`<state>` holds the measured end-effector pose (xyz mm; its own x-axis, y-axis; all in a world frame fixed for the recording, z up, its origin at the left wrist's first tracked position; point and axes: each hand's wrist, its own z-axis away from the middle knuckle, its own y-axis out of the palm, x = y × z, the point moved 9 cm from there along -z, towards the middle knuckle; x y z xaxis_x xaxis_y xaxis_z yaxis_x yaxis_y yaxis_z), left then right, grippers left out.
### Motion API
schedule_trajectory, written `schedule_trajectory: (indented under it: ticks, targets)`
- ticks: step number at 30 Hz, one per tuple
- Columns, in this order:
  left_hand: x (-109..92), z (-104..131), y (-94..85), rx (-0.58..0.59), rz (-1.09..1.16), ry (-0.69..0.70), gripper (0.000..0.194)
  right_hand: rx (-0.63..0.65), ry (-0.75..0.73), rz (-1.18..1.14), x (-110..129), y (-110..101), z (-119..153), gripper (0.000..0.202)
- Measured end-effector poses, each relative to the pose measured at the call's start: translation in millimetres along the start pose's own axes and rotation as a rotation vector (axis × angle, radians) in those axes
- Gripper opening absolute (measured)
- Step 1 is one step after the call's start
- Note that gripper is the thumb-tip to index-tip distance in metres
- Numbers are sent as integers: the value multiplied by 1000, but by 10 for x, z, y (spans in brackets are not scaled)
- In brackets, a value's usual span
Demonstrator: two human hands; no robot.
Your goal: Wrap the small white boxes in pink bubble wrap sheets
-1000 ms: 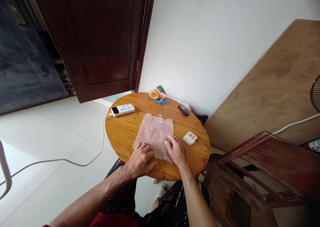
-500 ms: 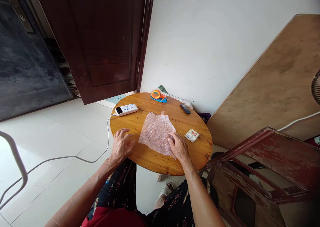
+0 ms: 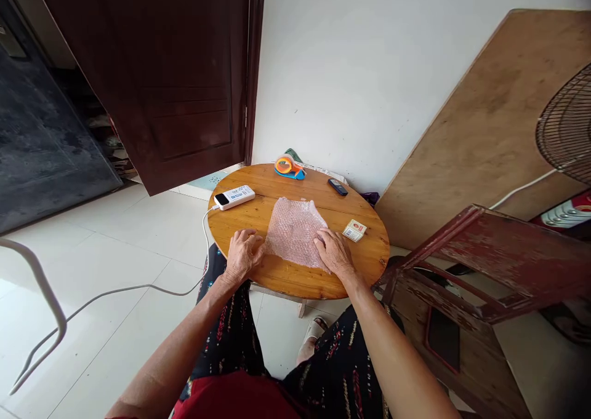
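Note:
A piece of pinkish clear bubble wrap [image 3: 295, 231] lies flat on the round wooden table [image 3: 286, 277], its upper edge uneven. On its left edge is my left hand [image 3: 244, 256], fingers curled and closed at the margin. My right hand [image 3: 335, 253] is at the opposite edge, thumb and fingers bent onto the wrap. Just beyond the right hand lies a small printed card [image 3: 354, 230]. The fingertips of both hands are partly hidden by the knuckles.
An orange and blue tape dispenser [image 3: 290, 167] stands at the table's back, with a dark handheld device [image 3: 337, 187] to its right. At left is a white power bank [image 3: 234, 197] with a cable. A worn wooden chair [image 3: 462, 296] stands at right, near a fan [image 3: 567, 123].
My left hand has moved right, from bare wood to the wrap's left edge, and its spread fingers have curled. My right hand stays on the right edge. The camera view has shifted somewhat.

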<state>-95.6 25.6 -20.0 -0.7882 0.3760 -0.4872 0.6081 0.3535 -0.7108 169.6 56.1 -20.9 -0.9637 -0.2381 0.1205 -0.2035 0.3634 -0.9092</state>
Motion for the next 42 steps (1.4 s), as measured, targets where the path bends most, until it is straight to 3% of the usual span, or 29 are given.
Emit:
schedule_trajectory:
  ticks: [11,19,22,25,32,36,39,42]
  targets:
    - [-33,-61,71,121,-17,-55,27,40,42,26,-34,77,-48,29]
    - [-337,-203,148,212,-36,38,31,31,50,17,-17,50,-31,28]
    - [-408,-226,231,313,-86,87,27,34,51,7,-18,39,-19,28]
    - [-401,-200,292,394,-125,105,22,40,63,-2,-31,42,-11,30]
    - [-345,-277,270,408,-155,123,17,41,86,-27,-76,52,6,31]
    - [-605,-438,347,407,-154,219,21,32,105,-38,-96,41,-13,31]
    - [-916,-528,569,491,-106,356,25,36,108,-38,-99,16,-41,30]
    - [-1088,-633,820,574,-90,409,31,51,100,-39,-118,-9,-66,28]
